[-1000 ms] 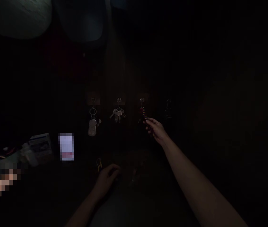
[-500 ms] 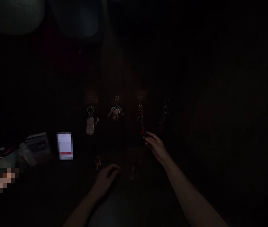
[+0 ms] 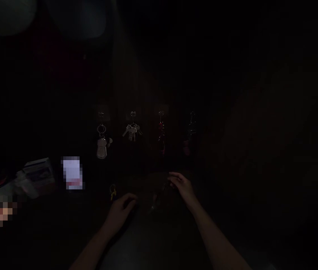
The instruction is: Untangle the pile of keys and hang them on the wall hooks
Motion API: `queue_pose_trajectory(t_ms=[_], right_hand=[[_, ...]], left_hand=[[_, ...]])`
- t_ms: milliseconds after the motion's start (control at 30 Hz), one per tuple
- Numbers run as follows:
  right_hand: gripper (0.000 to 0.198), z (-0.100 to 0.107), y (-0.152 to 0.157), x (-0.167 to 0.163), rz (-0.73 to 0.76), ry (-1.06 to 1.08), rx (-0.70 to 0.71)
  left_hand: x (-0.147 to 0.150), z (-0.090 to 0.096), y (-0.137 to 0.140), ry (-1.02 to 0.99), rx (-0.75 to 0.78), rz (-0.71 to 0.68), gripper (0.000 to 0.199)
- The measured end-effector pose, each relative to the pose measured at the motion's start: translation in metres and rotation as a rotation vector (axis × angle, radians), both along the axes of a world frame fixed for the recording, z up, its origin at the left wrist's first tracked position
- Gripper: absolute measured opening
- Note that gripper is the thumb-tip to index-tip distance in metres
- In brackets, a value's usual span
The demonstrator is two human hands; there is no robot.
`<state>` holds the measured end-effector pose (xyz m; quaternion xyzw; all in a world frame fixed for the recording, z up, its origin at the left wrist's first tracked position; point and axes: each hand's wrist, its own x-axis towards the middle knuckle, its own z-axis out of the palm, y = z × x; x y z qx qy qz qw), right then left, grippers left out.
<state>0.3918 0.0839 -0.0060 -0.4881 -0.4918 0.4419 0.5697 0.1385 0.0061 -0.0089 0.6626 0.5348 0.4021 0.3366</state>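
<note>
Dim wall hooks hold a silver key bunch (image 3: 131,131) and red keyring (image 3: 161,137); right hand (image 3: 181,186) has dropped from the red keyring, fingers loosely spread, empty; left hand (image 3: 121,212) curled, contents unclear.

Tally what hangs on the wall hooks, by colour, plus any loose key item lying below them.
Silver key sets on hooks: 2 (fob set, key bunch)
Red set on hook: 1
Dark set on hook: 1
Yellow loose key item: 1
Total: 5
</note>
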Motion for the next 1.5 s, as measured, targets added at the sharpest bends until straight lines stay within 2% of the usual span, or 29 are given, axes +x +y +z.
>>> queue_pose_trajectory(t_ms=[167, 333, 433, 533, 700, 867, 1000, 1200, 1367, 1500], right_hand=[[0.021, -0.006, 0.000, -0.001, 0.102, -0.309, 0.116], [0.041, -0.016, -0.004, 0.001, 0.267, -0.699, 0.306], [0.047, -0.019, -0.006, 0.002, 0.347, -0.858, 0.343], [0.041, -0.017, -0.009, 0.003, 0.351, -0.943, 0.334], [0.025, -0.014, -0.010, 0.000, 0.337, -0.991, 0.328], [0.019, -0.017, -0.008, -0.012, 0.349, -1.030, 0.351], [0.013, -0.014, -0.012, -0.028, 0.380, -1.042, 0.364], [0.011, -0.008, -0.022, -0.046, 0.417, -1.071, 0.408], [0.008, -0.007, -0.025, -0.048, 0.412, -0.991, 0.449], [0.009, -0.005, -0.026, -0.044, 0.389, -0.859, 0.422]], left_hand=[[-0.005, -0.001, 0.000, 0.054, 0.032, 0.026, 0.021], [-0.011, 0.001, 0.000, 0.087, 0.084, 0.072, 0.021], [-0.015, -0.001, 0.002, 0.130, 0.117, 0.135, 0.021], [-0.018, -0.005, 0.004, 0.188, 0.148, 0.188, 0.021], [-0.016, -0.010, 0.007, 0.258, 0.208, 0.205, 0.023], [-0.007, -0.013, 0.007, 0.344, 0.290, 0.109, 0.026], [0.006, -0.008, 0.003, 0.397, 0.342, 0.026, 0.026], [0.020, 0.000, -0.001, 0.437, 0.269, -0.079, 0.041], [0.022, -0.003, 0.001, 0.414, 0.242, -0.073, 0.026], [0.020, -0.004, 0.001, 0.401, 0.241, -0.052, 0.028]])
